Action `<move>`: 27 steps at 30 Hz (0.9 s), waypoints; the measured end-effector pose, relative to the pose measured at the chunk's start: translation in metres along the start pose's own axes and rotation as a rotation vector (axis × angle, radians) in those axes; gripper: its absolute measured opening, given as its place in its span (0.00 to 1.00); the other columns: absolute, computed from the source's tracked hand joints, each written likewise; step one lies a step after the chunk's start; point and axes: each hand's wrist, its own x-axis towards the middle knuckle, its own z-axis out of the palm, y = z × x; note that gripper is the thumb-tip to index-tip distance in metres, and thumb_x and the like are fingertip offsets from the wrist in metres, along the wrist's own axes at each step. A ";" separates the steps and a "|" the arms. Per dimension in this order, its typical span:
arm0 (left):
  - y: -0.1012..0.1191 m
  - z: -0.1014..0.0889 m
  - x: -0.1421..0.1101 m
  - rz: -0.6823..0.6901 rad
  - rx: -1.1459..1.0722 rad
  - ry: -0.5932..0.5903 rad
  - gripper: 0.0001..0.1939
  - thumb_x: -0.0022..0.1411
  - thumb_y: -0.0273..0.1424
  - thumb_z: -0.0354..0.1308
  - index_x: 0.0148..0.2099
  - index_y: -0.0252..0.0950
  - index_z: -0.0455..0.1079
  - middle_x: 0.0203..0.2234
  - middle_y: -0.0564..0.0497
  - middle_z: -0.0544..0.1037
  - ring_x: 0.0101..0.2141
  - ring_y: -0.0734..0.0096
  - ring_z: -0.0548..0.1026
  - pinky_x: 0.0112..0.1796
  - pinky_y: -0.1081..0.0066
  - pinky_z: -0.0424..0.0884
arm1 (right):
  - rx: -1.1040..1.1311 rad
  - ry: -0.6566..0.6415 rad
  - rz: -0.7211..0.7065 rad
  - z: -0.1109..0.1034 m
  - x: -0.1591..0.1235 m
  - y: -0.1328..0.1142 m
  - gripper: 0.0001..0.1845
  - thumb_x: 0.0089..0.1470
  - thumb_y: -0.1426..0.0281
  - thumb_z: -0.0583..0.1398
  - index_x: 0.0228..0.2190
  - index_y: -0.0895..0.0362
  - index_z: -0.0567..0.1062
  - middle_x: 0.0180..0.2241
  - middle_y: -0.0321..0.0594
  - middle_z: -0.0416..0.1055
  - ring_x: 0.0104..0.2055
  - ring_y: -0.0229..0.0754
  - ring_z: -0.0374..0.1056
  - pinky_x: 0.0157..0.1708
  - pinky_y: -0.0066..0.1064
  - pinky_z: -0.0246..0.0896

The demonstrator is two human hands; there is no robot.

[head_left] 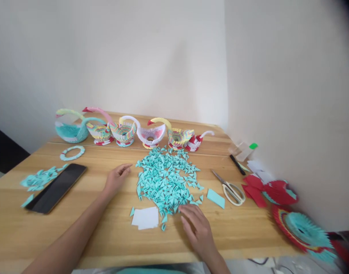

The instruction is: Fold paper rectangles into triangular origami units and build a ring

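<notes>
A large heap of small folded turquoise paper triangles lies spread over the middle of the wooden table. My left hand rests just left of the heap, its fingers loosely bent and nothing visible in them. At the heap's lower right edge is my right hand, fingers stretched and apart, fingertips at the nearest triangles. Whether they touch one is hard to tell. White paper pieces lie between my hands, below the heap. A turquoise paper rectangle sits to the right, near my right hand.
Paper swans stand in a row along the back. On the left are a phone, a paper ring and turquoise pieces. Scissors, a black pen, red paper and a round paper model lie right.
</notes>
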 end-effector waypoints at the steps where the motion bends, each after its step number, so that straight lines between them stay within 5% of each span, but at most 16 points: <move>1: 0.000 0.000 0.000 0.002 -0.004 0.002 0.24 0.55 0.45 0.54 0.46 0.32 0.74 0.32 0.46 0.80 0.33 0.63 0.76 0.36 0.67 0.71 | -0.003 0.006 -0.005 0.000 0.000 0.001 0.16 0.57 0.75 0.55 0.47 0.53 0.72 0.41 0.45 0.76 0.44 0.46 0.72 0.45 0.42 0.69; 27: 0.000 0.004 0.001 0.038 -0.033 -0.006 0.19 0.56 0.38 0.53 0.44 0.32 0.75 0.34 0.46 0.80 0.33 0.65 0.75 0.35 0.70 0.70 | -0.037 0.017 -0.049 0.002 -0.006 0.010 0.14 0.58 0.74 0.56 0.45 0.54 0.73 0.40 0.43 0.77 0.43 0.45 0.73 0.45 0.38 0.70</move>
